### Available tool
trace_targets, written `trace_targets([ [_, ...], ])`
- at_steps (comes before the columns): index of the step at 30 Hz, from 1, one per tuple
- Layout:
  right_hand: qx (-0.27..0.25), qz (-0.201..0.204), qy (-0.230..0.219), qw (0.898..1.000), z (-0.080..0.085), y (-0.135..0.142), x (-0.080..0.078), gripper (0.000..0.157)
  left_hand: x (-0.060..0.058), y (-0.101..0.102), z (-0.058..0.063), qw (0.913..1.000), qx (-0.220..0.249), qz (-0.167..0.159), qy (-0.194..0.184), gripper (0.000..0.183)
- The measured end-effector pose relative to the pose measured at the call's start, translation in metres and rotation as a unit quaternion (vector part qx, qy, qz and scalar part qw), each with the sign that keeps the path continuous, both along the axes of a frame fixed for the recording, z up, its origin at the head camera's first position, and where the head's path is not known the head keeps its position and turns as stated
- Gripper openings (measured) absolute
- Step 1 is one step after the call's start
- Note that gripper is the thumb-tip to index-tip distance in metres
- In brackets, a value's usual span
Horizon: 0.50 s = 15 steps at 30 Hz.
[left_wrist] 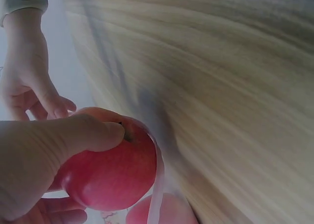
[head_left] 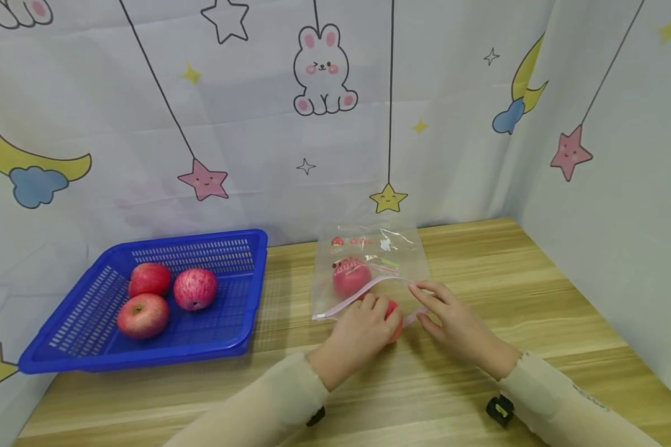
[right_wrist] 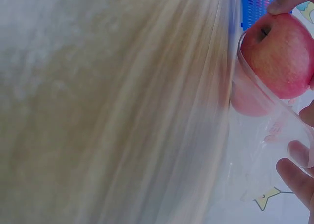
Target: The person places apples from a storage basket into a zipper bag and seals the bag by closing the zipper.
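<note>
My left hand (head_left: 366, 323) grips a red apple (left_wrist: 115, 170) at the mouth of a clear zip bag (head_left: 369, 248), the thumb lying beside the stem. Part of this apple is covered by the fingers in the head view. Inside the bag, behind its pinkish zip strip (head_left: 358, 295), lies another red apple (head_left: 351, 280). My right hand (head_left: 458, 323) holds the right side of the bag's mouth, index finger at the upper edge and thumb at the lower one. In the right wrist view, one fingertip (right_wrist: 298, 153) shows through the plastic.
A blue plastic basket (head_left: 246, 344) stands on the left with three red apples (head_left: 196, 288) in it. The wooden table (head_left: 537, 298) meets a printed white curtain (head_left: 257, 124) at the back and sides. Black wrist devices (head_left: 500, 410) sit below the sleeves.
</note>
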State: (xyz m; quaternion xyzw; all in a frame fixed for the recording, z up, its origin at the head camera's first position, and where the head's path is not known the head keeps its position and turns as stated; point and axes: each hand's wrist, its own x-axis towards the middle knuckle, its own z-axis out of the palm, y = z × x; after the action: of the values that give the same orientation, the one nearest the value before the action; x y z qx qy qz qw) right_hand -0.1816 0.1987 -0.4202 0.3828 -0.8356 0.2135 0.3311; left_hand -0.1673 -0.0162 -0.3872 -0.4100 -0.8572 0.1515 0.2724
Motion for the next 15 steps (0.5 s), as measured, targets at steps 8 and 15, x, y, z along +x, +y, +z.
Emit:
trace_targets([
  [8,-0.003,-0.004,0.007,1.0,0.0,0.0,0.0,0.065,0.001,0.006,-0.003,0.9988,-0.024,0.038,-0.019,0.026],
  [15,-0.004,-0.005,0.003,1.0,0.0,-0.001,0.001,0.063,0.003,0.013,-0.008,0.9972,-0.028,0.069,-0.001,0.021],
])
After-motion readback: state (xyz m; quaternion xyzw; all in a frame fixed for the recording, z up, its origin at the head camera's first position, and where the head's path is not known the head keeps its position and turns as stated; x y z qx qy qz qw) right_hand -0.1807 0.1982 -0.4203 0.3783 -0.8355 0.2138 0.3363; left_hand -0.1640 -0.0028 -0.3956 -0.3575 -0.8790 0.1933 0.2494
